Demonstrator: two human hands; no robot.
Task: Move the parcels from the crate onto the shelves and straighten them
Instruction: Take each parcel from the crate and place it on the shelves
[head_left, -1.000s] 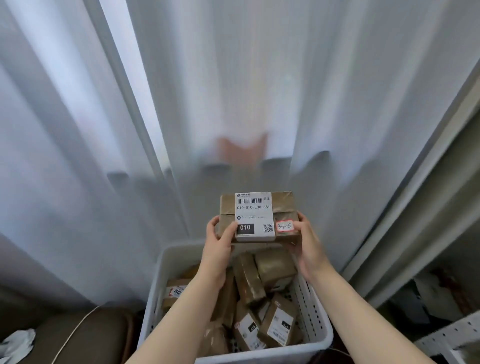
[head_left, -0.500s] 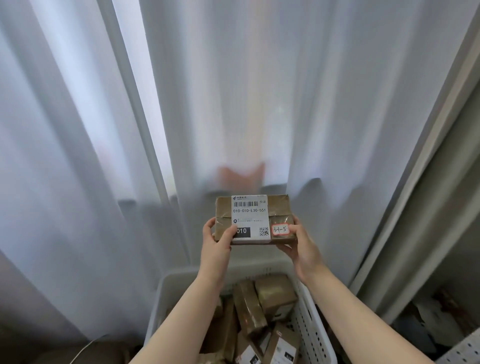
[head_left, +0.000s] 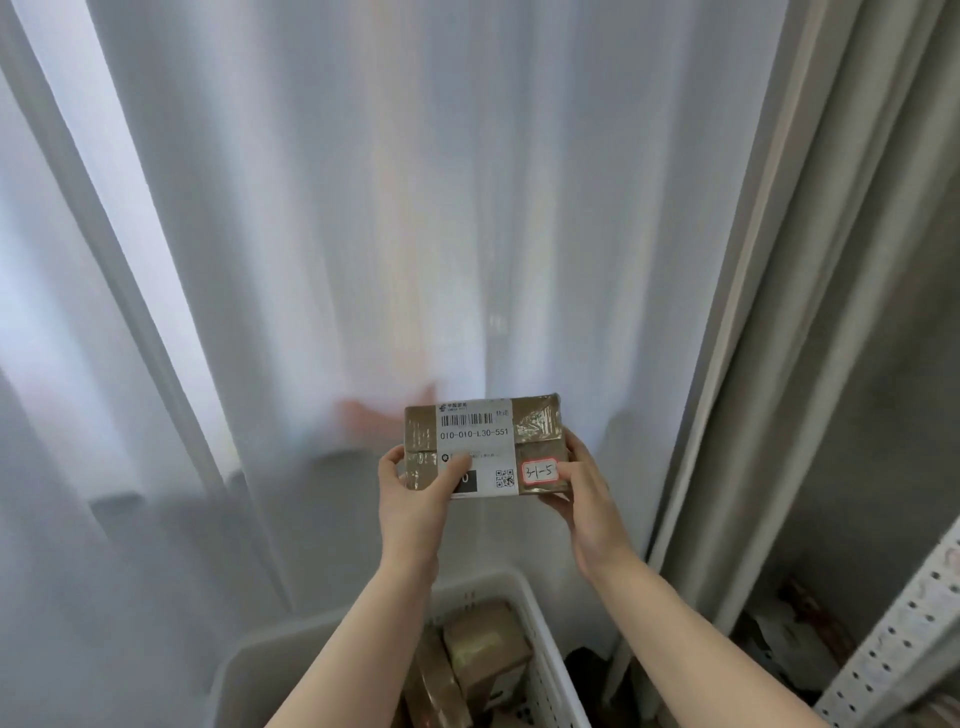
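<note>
Head view: a brown, tape-wrapped cardboard parcel with a white shipping label and a red-edged sticker marked "31-5" is held up before a sheer white curtain. The left hand and right hand each have a closed grip on one end. Below, a white plastic crate holds more brown parcels; a perforated white shelf upright stands at right.

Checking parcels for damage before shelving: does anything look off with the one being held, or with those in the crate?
Nothing stands out. The held parcel looks intact, labels flat. Parcels in the crate lie jumbled at angles, undamaged as far as visible.
</note>
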